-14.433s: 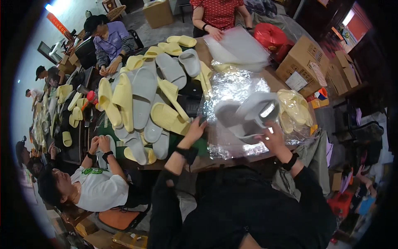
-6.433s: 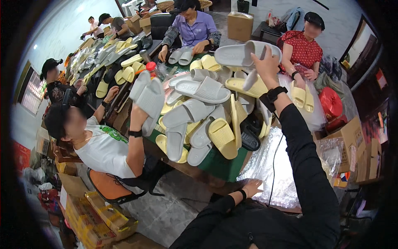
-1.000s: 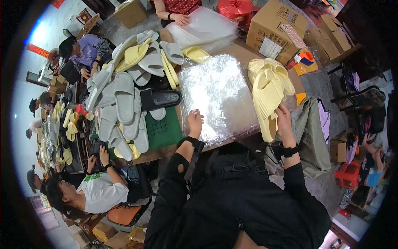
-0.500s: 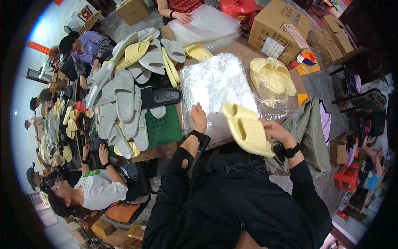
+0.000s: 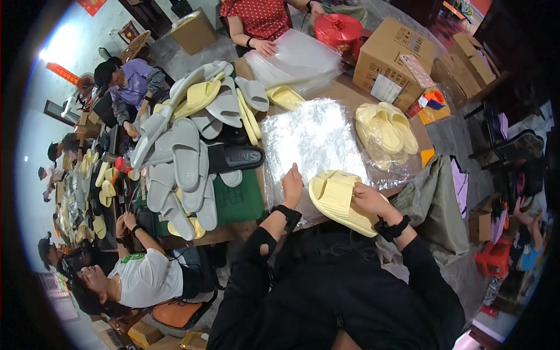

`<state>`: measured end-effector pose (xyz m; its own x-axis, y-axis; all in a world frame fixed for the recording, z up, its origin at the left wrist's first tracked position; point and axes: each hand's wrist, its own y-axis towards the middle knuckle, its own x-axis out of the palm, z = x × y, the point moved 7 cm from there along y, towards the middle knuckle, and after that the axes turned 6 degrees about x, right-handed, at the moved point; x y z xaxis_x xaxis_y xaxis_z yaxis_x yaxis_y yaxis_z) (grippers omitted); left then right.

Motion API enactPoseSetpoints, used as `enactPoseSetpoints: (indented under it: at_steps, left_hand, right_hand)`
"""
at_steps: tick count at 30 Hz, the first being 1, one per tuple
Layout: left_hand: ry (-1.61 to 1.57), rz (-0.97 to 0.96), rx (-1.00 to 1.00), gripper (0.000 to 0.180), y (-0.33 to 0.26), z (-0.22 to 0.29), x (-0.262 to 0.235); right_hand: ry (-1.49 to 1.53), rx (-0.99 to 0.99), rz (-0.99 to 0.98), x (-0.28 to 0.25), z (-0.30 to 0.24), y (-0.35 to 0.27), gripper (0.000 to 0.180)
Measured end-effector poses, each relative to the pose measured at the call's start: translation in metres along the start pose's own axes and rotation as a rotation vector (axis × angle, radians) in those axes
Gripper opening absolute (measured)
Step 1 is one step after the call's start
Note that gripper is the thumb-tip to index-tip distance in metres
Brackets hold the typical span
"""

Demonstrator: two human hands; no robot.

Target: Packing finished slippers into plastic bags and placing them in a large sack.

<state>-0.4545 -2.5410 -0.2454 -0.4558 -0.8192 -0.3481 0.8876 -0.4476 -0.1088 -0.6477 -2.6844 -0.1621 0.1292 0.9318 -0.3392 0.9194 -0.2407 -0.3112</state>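
Note:
In my right hand [image 5: 372, 202] is a pale yellow slide slipper [image 5: 331, 189], held over the table's near edge with the fingers across its ribbed strap. Whether a second slipper lies against it I cannot tell. My left hand [image 5: 292, 189] is raised just left of it, fingers closed, over the near part of a stack of clear plastic bags [image 5: 309, 140]; anything pinched in it is too small to make out. Right of the stack lie pale yellow slippers in clear plastic [image 5: 385, 131]. To the left is a heap of grey slippers [image 5: 186, 154], some yellow ones and a black slipper [image 5: 242, 157].
A cardboard box [image 5: 388, 55] and an orange tape roll [image 5: 434, 99] stand at the far right. Across the table, a person in red rests a hand by more clear bags [image 5: 291, 61]. Other people sit along the left. A grey-green cloth [image 5: 429, 204] hangs at the right.
The yellow slipper has turned so its strap faces up, and my right hand has shifted left onto the strap. The view has swung slightly, moving the table contents down and right.

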Motion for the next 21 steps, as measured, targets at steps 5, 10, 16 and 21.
enactPoseSetpoints:
  at_steps: [5,10,16,21]
  left_hand:
    - [-0.207,-0.035,-0.056,0.043,0.003,-0.001,0.016]
    - [-0.384,-0.101,-0.3,0.045,-0.003,0.023,0.011]
    - [-0.074,-0.137,0.023,0.041,0.001,0.047,0.001]
    - [0.044,-0.26,0.062,0.046,-0.011,0.064,-0.002]
  right_hand:
    - [-0.165,-0.1,0.304,0.003,0.023,0.013,0.017]
    - [-0.183,-0.19,0.501,0.012,0.003,0.015,0.016]
    - [-0.365,-0.231,0.552,0.027,0.004,0.008,0.016]
    - [-0.345,-0.207,0.644,0.018,0.003,0.015,0.019]
